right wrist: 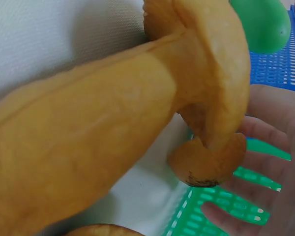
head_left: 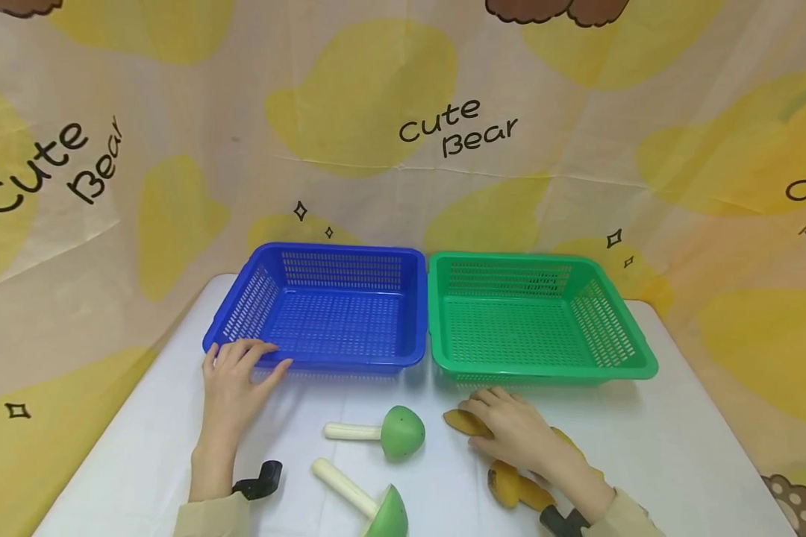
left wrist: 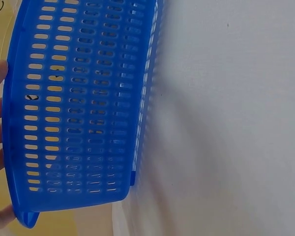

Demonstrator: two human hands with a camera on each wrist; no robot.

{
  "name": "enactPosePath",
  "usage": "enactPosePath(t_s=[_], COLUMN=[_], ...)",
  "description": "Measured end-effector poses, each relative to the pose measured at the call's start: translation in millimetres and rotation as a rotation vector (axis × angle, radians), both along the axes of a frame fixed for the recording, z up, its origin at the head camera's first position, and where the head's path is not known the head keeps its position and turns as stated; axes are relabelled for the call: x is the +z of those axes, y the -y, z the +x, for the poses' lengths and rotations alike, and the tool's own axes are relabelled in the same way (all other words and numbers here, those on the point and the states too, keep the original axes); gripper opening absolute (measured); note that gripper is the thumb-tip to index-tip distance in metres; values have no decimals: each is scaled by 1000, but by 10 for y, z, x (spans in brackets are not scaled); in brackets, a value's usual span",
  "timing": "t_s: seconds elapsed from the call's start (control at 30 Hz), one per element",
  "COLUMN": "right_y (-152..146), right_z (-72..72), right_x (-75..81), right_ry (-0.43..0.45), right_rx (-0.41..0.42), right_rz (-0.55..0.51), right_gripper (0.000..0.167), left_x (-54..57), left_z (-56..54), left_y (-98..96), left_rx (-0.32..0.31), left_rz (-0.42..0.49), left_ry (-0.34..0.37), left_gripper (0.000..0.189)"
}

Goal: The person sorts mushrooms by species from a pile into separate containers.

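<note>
My left hand point(head_left: 235, 384) rests at the front left corner of a blue basket point(head_left: 349, 365), with its fingertips over the rim. The left wrist view shows those fingertips along the basket's edge. Over on the right, my right hand point(head_left: 510, 429) reaches across a brown mushroom point(head_left: 466, 423), its fingers extended beside the cap; whether they touch it is unclear. Another brown mushroom point(head_left: 510, 485) lies just below that hand, and a yellowish piece point(head_left: 567, 441) is partly hidden behind the forearm. A large brown mushroom point(right wrist: 108, 123) fills much of the right wrist view.
A green basket point(head_left: 544, 371) stands right of the blue one, at the back of the white table point(head_left: 443, 500). Two green-capped mushrooms with pale stems, one nearer the baskets point(head_left: 403, 432) and one at the front edge point(head_left: 388, 514), lie between the hands. A patterned cloth point(head_left: 376, 97) hangs behind.
</note>
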State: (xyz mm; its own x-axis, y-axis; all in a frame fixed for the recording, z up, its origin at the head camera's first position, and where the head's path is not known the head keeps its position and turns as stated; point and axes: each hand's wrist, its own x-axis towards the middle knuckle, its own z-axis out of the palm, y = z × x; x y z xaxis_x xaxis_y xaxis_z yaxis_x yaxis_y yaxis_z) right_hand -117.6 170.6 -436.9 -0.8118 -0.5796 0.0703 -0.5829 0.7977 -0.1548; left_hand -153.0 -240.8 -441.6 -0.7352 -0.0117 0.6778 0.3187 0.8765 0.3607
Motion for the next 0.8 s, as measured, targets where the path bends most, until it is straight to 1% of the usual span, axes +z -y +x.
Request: enactPosePath(t_s=[0.27,0.57,0.8], right_y=[31,46,52], right_z=[-43,-53,-58], right_x=[-67,-94,-104], right_ry=[-24,-102,-116], right_rx=[-11,9,6], right_rz=[32,52,63], right_gripper=[47,37,36], left_x=[3,9,17], left_z=[1,13,26], left_y=[-6,-7,-17], left_rx=[1,8,4], left_rz=[-2,-6,-4], left_ry=[5,15,16], left_gripper=[30,29,29])
